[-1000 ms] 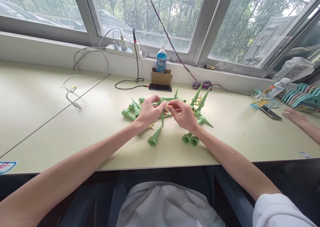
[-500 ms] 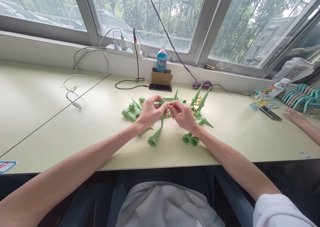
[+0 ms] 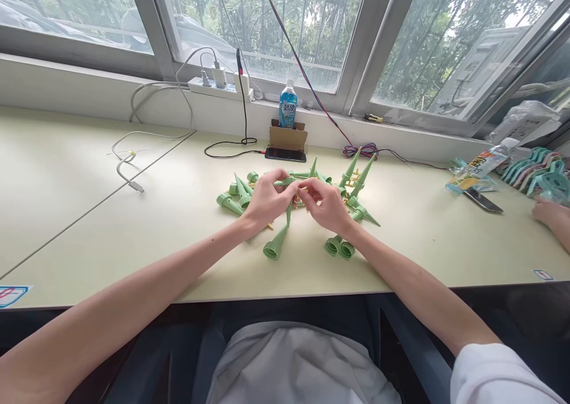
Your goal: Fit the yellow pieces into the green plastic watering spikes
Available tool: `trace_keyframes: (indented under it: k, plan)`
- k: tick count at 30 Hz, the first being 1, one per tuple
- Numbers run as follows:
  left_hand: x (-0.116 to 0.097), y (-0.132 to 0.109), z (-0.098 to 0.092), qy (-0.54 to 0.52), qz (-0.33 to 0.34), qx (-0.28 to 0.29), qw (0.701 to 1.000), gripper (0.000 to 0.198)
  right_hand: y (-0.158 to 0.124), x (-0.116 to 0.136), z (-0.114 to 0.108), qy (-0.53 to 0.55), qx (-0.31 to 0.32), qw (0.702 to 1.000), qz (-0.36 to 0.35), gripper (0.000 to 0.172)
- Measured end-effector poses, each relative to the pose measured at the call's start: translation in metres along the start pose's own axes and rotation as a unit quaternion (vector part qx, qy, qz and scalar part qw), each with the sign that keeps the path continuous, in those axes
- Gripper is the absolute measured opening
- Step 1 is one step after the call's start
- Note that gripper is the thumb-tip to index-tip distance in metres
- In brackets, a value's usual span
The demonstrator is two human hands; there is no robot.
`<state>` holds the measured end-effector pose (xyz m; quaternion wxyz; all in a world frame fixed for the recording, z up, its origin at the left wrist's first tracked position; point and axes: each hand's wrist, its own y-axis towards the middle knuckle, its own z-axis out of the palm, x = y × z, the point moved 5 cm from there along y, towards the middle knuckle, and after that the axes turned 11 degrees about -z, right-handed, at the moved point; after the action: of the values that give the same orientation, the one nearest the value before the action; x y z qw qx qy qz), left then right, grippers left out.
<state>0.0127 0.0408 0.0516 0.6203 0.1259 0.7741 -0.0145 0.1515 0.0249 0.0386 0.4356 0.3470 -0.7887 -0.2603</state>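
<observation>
My left hand (image 3: 271,199) is closed around a green plastic watering spike (image 3: 289,181), partly hidden by the fingers. Against it, my right hand (image 3: 328,207) pinches with thumb and forefinger; whatever lies in that pinch is too small to make out. The fingertips of both hands meet over the pile. Around them lie more green spikes with threaded, open cup ends: one spike (image 3: 275,245) in front, a pair of cups (image 3: 339,248) by my right wrist, others (image 3: 229,202) left of my left hand. Two spikes (image 3: 357,175) stand tilted at the right, near small yellow plastic pieces (image 3: 355,178).
Behind the pile, a phone (image 3: 285,154) leans by a cardboard holder (image 3: 287,135) and a blue bottle (image 3: 288,106). Cables (image 3: 129,160) lie at left. On the right are another bottle (image 3: 483,165), a phone (image 3: 483,201), teal hangers (image 3: 534,169) and another person's hand (image 3: 552,214).
My hands stay almost in place, with only a slight shift of the right fingers. The other person's hand at the far right has moved right, toward the hangers.
</observation>
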Motion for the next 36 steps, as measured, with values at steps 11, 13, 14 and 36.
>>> trace_keyframes:
  k: [11,13,14,36]
  plan:
    - [0.0012,0.0006,0.0012,0.012,0.014,0.002,1.0,0.016,-0.001,-0.0036,0.0029,0.005,0.024,1.0,0.006,0.027]
    - [0.0012,0.0006,0.0014,0.016,0.014,0.004,1.0,0.016,-0.001,-0.0036,0.0029,0.003,0.023,1.0,0.004,0.027]
    - [0.0012,0.0005,0.0015,0.017,0.014,0.006,1.0,0.016,-0.001,-0.0037,0.0029,0.001,0.023,1.0,0.003,0.027]
    - [0.0004,0.0007,0.003,0.152,0.058,0.01,0.987,0.011,-0.0031,-0.004,0.0064,-0.024,0.073,0.997,0.005,0.017]
